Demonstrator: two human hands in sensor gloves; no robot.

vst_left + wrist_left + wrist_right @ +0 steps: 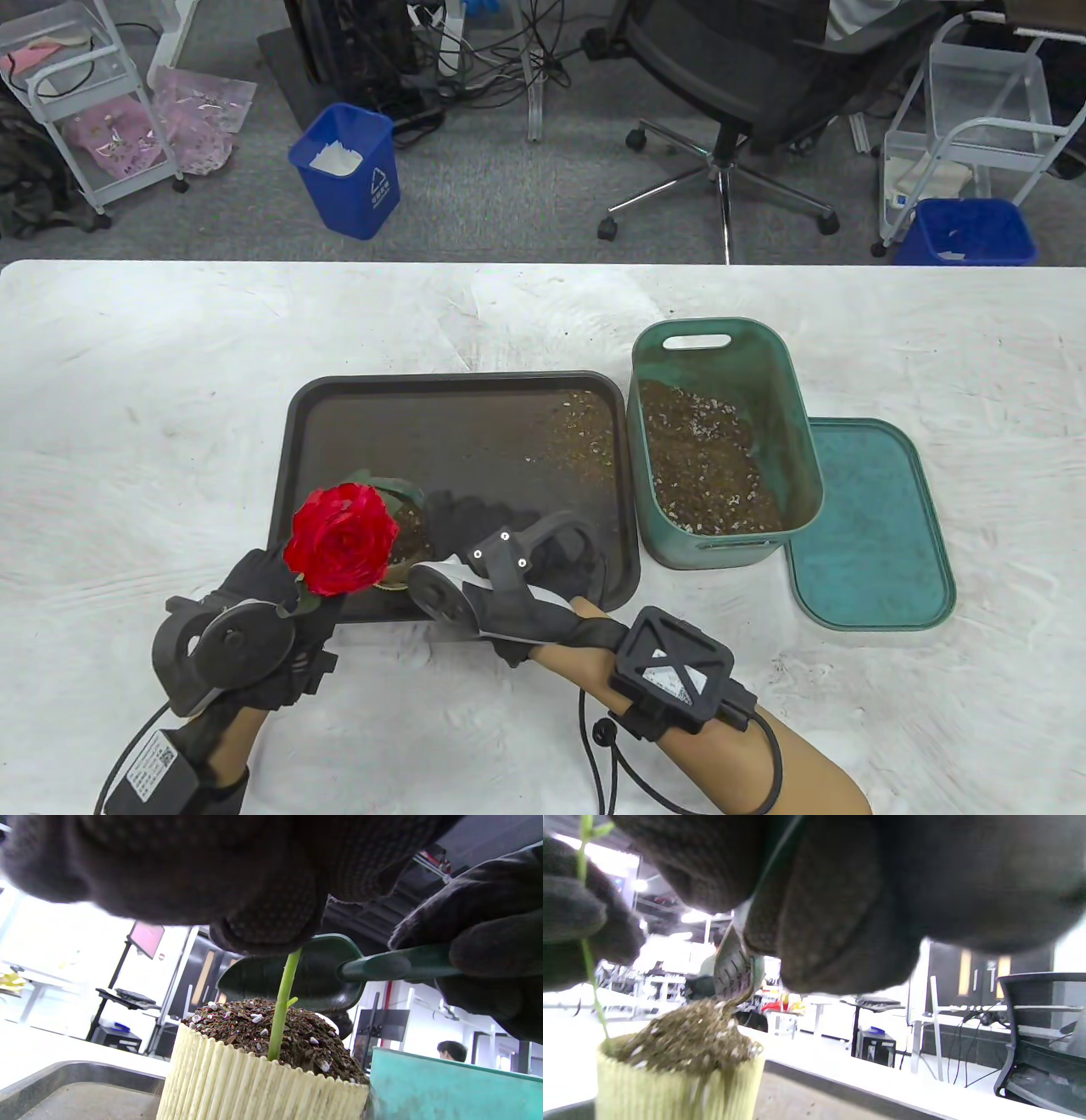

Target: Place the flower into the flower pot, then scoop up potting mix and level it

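Observation:
A red flower [344,539] stands in a cream ribbed pot [254,1086] heaped with potting mix [292,1031]. The pot sits at the front of the dark tray [458,399]; the bloom mostly hides it in the table view. My left hand [293,598] pinches the green stem [282,1001] just above the mix. My right hand [501,531] grips the handle of a green trowel [297,974]. The trowel's blade [734,963] is tilted over the pot's far side, its tip touching the heap of mix [687,1035].
A green tub [721,340] holding potting mix stands right of the tray, with its lid [865,526] flat on the table beside it. Loose mix is scattered in the tray's far right corner. An office chair, blue bins and carts stand beyond the table.

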